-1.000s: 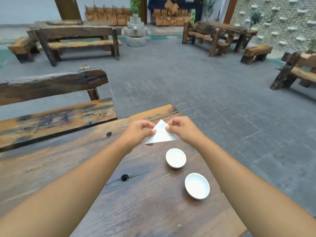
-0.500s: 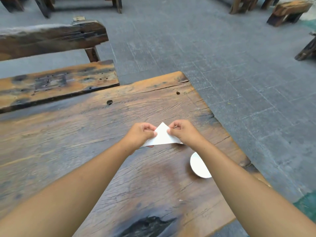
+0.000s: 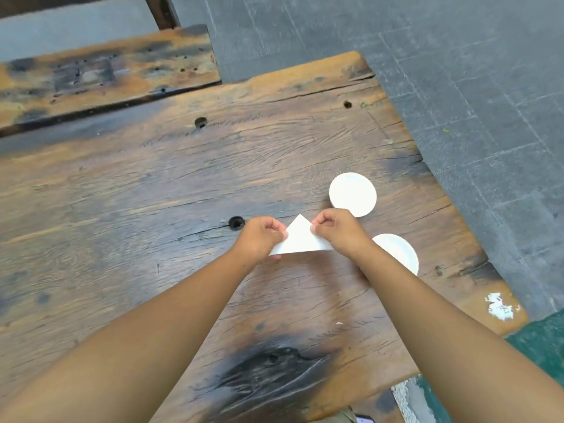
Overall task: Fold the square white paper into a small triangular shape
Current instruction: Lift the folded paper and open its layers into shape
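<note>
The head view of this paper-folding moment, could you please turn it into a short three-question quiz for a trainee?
1. True or false: the white paper is lying flat on the wooden table with no hand on it.
2. How many white dishes show on the table?
3. Which hand partly covers the nearer dish: A) left hand, B) right hand?

Key
1. False: both hands pinch it, one at each slanted side, and it already shows a triangle shape.
2. Two: the farther dish and the nearer one.
3. B, the right hand and wrist overlap its left edge.
</note>
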`<state>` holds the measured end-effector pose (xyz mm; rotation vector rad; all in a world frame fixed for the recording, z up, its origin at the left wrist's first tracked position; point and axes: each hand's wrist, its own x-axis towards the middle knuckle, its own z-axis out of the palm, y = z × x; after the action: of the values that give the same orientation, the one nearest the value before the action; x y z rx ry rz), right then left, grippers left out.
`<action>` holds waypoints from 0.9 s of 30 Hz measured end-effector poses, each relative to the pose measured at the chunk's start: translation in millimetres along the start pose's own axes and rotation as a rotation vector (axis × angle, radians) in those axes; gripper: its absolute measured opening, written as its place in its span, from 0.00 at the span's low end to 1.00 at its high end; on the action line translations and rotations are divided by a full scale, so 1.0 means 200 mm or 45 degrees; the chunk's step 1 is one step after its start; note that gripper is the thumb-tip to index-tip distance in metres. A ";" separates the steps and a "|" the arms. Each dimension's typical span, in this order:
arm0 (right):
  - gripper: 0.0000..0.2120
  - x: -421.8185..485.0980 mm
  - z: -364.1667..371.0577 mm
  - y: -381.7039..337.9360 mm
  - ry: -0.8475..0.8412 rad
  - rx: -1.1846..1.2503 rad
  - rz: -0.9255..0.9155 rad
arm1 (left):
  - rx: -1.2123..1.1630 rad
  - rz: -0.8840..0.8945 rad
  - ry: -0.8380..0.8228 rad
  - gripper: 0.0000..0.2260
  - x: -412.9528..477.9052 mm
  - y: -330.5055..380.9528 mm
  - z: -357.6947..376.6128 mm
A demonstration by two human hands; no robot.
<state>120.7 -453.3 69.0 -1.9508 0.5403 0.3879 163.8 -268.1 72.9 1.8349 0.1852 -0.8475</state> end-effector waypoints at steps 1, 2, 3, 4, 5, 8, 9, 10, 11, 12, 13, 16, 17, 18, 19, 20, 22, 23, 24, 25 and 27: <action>0.05 0.01 0.01 0.03 0.004 -0.022 0.017 | 0.001 -0.023 0.001 0.03 0.02 -0.03 0.01; 0.05 0.03 0.02 0.06 0.016 -0.050 0.030 | -0.001 -0.044 -0.003 0.04 0.05 -0.05 0.02; 0.06 0.05 0.03 0.09 0.026 -0.076 0.037 | -0.007 -0.065 -0.004 0.05 0.07 -0.07 0.03; 0.07 0.06 0.04 0.11 0.032 -0.096 0.040 | -0.006 -0.079 -0.002 0.05 0.09 -0.09 0.05; 0.08 0.08 0.05 0.13 0.036 -0.114 0.044 | 0.005 -0.087 0.003 0.06 0.12 -0.11 0.06; 0.09 0.11 0.07 0.18 0.042 -0.217 0.060 | 0.050 -0.107 0.027 0.08 0.17 -0.18 0.10; 0.09 0.11 0.08 0.20 0.048 -0.247 0.060 | 0.056 -0.115 0.034 0.08 0.19 -0.20 0.11; 0.09 0.12 0.08 0.22 0.050 -0.259 0.060 | 0.059 -0.123 0.039 0.09 0.20 -0.21 0.12; 0.09 0.13 0.09 0.24 0.047 -0.253 0.065 | 0.065 -0.132 0.045 0.09 0.21 -0.23 0.14; 0.07 0.14 0.10 0.26 0.047 -0.241 0.071 | 0.078 -0.135 0.052 0.09 0.22 -0.24 0.15; 0.06 0.15 0.11 0.27 0.053 -0.239 0.075 | 0.097 -0.136 0.059 0.09 0.23 -0.24 0.15; 0.07 0.18 0.12 0.31 0.101 -0.303 0.053 | 0.165 -0.115 0.085 0.10 0.25 -0.26 0.17; 0.08 0.19 0.12 0.31 0.114 -0.345 0.028 | 0.209 -0.096 0.099 0.10 0.26 -0.27 0.18; 0.09 0.19 0.13 0.32 0.118 -0.386 0.001 | 0.263 -0.074 0.120 0.09 0.26 -0.28 0.18; 0.10 0.20 0.13 0.32 0.115 -0.415 -0.018 | 0.311 -0.054 0.142 0.08 0.26 -0.28 0.19; 0.10 0.20 0.14 0.33 0.113 -0.428 -0.024 | 0.351 -0.038 0.159 0.06 0.26 -0.29 0.19; 0.10 0.20 0.15 0.33 0.122 -0.421 -0.014 | 0.449 0.004 0.182 0.04 0.26 -0.30 0.20; 0.11 0.21 0.15 0.34 0.128 -0.409 -0.005 | 0.520 0.033 0.192 0.04 0.25 -0.30 0.20; 0.11 0.21 0.15 0.34 0.134 -0.399 0.008 | 0.589 0.063 0.199 0.04 0.25 -0.30 0.21; 0.11 0.21 0.16 0.34 0.138 -0.395 0.021 | 0.640 0.085 0.202 0.04 0.25 -0.30 0.21; 0.09 0.23 0.17 0.35 0.137 -0.399 0.038 | 0.673 0.098 0.205 0.04 0.25 -0.30 0.21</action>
<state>120.9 -457.2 -20.7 -2.2776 0.6069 0.4069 152.2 -291.0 -12.7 2.3906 -0.0133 -0.7383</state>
